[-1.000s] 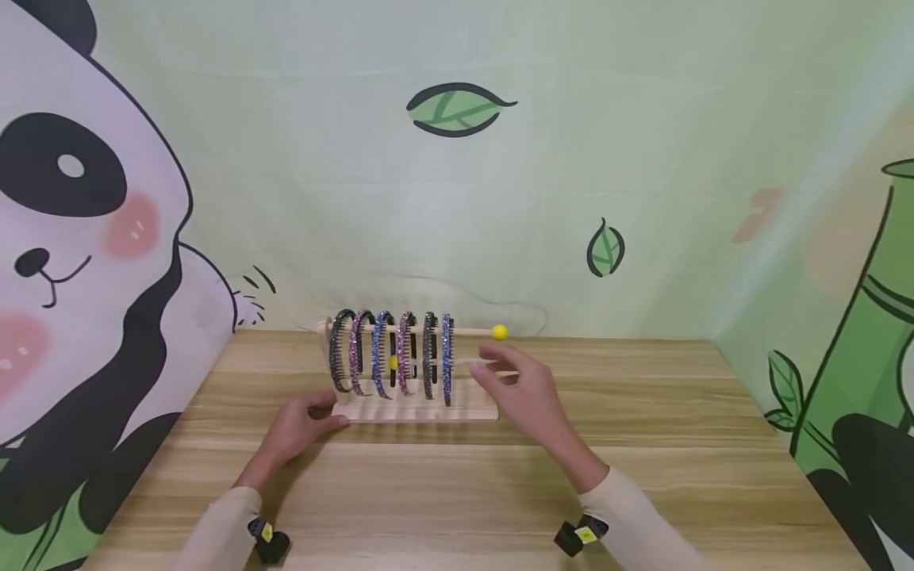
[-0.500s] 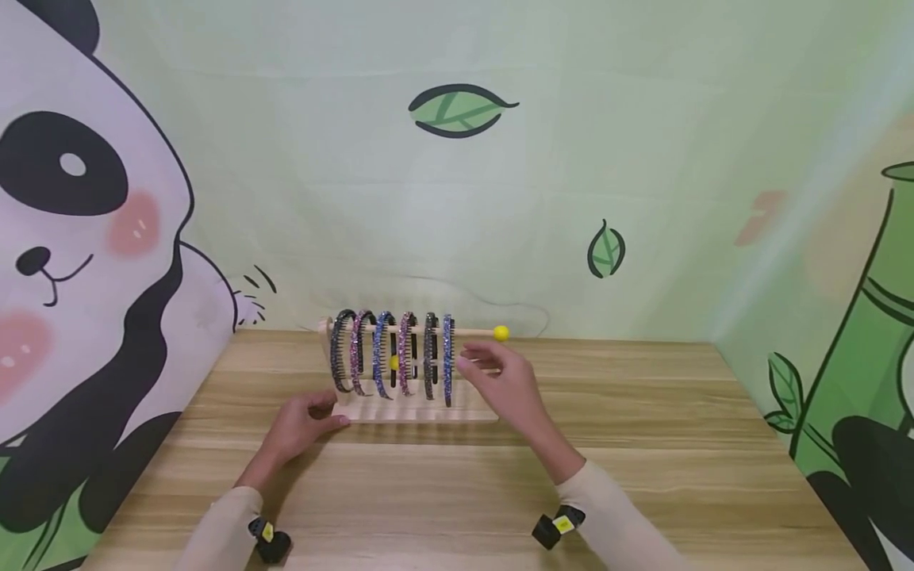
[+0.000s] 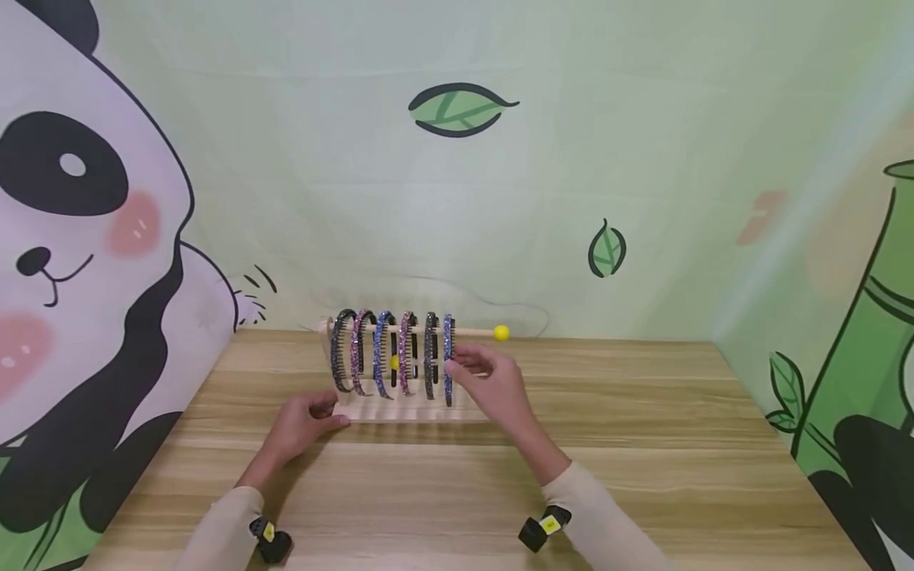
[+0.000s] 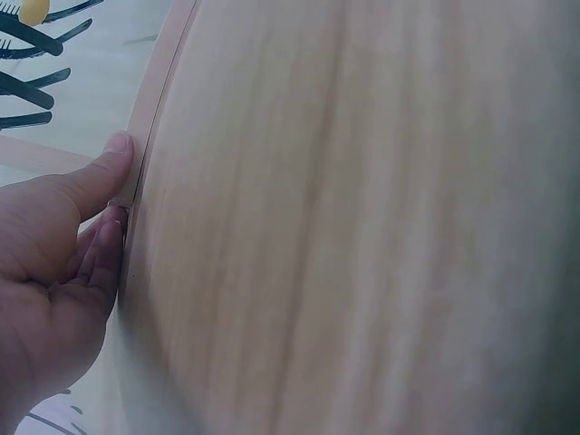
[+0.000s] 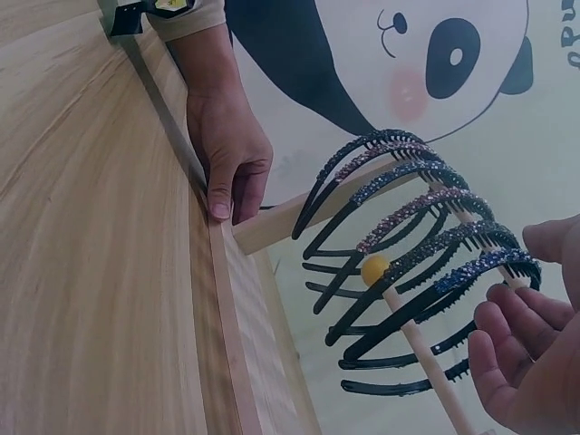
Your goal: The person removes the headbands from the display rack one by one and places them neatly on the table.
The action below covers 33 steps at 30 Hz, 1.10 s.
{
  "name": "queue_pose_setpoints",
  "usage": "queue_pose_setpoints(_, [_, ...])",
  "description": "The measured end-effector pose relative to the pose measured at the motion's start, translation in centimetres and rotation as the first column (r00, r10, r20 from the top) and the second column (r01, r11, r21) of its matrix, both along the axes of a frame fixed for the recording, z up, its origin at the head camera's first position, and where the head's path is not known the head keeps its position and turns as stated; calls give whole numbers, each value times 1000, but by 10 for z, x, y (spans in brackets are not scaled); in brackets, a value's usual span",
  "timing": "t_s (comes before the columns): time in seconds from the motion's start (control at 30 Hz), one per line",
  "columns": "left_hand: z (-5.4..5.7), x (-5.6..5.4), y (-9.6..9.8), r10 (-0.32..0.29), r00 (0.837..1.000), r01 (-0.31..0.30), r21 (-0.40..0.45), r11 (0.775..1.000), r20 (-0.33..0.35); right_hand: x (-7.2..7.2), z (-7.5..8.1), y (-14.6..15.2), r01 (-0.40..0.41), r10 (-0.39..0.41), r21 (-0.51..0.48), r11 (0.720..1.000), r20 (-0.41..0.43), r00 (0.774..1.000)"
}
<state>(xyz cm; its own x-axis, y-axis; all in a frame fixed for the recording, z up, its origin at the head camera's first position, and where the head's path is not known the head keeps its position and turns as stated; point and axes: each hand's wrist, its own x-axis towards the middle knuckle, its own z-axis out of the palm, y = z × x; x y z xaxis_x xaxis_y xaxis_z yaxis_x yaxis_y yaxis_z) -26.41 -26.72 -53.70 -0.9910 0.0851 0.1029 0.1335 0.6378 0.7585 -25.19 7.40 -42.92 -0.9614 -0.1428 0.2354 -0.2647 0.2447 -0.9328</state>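
Observation:
A light wooden headband stand (image 3: 421,409) bears several glittery toothed headbands on its upper rod. The rightmost is a blue headband (image 3: 448,388); beside it hangs a dark grey headband (image 3: 430,385). My right hand (image 3: 496,388) is at the blue headband, thumb in front and fingers behind. In the right wrist view, a gap shows between the thumb and the loosely bent fingers (image 5: 517,331) around that headband's edge. My left hand (image 3: 296,428) grips the left front corner of the stand's base, its thumb (image 4: 113,163) on top.
The upper rod ends in a yellow ball (image 3: 501,333); a lower rod has another yellow ball (image 5: 374,268). The stand is on a wood-grain table (image 3: 443,492). Behind it hangs a pale green printed backdrop (image 3: 343,198), with a thin cord (image 3: 493,303) near its foot.
My right hand has moved left from near the stand's right end to the blue headband. The left hand keeps its place on the base, and the headbands have not visibly moved.

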Motion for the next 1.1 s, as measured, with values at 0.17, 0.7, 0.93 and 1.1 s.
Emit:
queue_pose_setpoints(0.17, [0, 0, 0, 3, 1000, -3, 2, 1000, 8, 0, -1, -2, 0, 0, -17, 1000, 19, 1000])
queue_pose_setpoints(0.7, [0, -2, 0, 17, 1000, -17, -6, 1000, 22, 1, -1, -2, -6, 6, 4, 1000, 29, 1000])
queue_pose_setpoints(0.93, [0, -1, 0, 16, 1000, -16, -9, 1000, 22, 0, -2, 0, -15, 15, 16, 1000, 37, 999])
queue_pose_setpoints(1.1, [-1, -1, -1, 13, 1000, -13, -9, 1000, 13, -2, -1, 2, -14, 13, 25, 1000, 28, 1000])
